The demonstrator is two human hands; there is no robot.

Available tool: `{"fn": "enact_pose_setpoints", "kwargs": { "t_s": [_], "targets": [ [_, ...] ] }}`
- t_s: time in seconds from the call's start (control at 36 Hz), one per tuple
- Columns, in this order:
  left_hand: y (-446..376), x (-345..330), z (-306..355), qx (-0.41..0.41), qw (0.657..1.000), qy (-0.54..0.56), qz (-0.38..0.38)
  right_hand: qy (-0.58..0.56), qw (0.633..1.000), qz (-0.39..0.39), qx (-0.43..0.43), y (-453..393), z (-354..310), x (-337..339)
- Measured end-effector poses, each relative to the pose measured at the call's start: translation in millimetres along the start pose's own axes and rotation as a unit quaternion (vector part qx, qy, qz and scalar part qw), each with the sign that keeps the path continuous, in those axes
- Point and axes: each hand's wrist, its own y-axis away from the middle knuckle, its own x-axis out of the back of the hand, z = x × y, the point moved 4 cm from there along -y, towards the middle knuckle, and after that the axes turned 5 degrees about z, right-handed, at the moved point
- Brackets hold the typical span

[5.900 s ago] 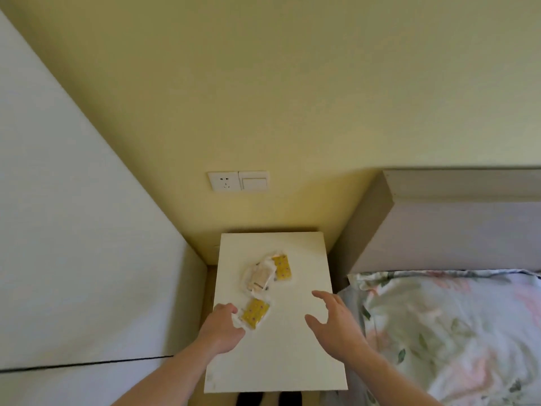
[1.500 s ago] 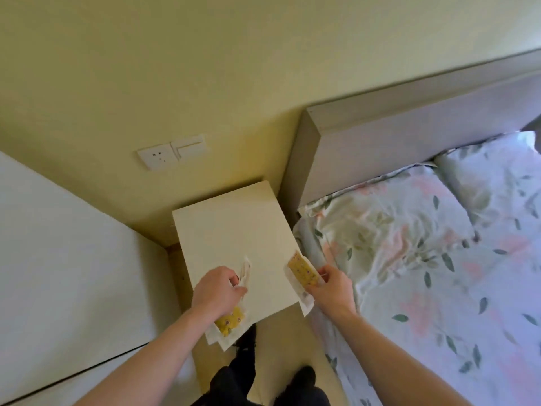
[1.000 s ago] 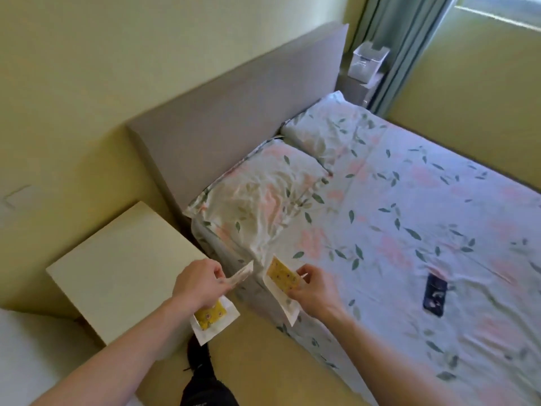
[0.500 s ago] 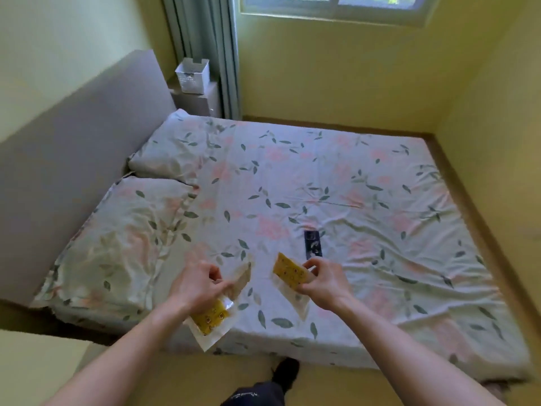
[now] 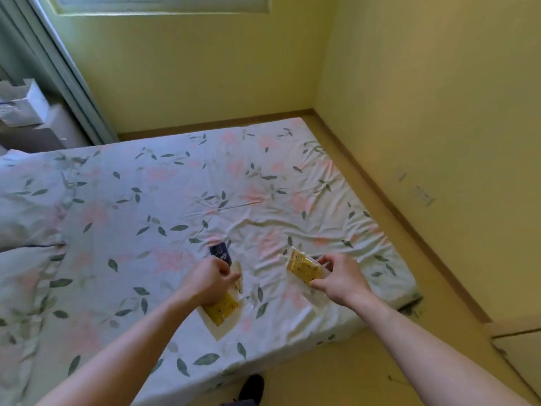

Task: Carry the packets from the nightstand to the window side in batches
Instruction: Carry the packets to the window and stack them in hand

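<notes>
While both hands hover over the bed [image 5: 175, 200], each grip grasps packets: left hand [image 5: 206, 281] one packet [image 5: 221, 310], right hand [image 5: 341, 281] another packet [image 5: 303, 268]. Window [image 5: 164, 2] lies ahead, across the bed.

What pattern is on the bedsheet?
Pink flowers and dark green leaves on the pale bedsheet; head view.

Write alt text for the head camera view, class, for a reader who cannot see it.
Two bare hands hold packets over a floral bed: the left hand grips a yellow packet, the right hand pinches another yellow packet. A small dark object lies on the sheet; a window sits above.
</notes>
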Motion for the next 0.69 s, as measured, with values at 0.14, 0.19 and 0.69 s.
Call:
{"fn": "enact_pose_setpoints", "kwargs": {
  "t_s": [0.14, 0.19, 0.69],
  "targets": [
    [-18.0, -28.1, 82.6, -0.053, 0.998, -0.042, 0.011, -0.016, 1.000, 0.014, -0.019, -21.8, 57.7, 48.2],
    [-16.9, -41.2, 115.8, -0.060, 0.997, -0.046, 0.009, -0.018, 1.000, 0.018, -0.013, -29.3, 80.2, 67.5],
    [17.3, -165.3, 345.3, -0.015, 0.997, 0.057, 0.043, 0.008, 0.999, -0.005, 0.037, -93.3, 267.3, 266.3]
  ]
}}
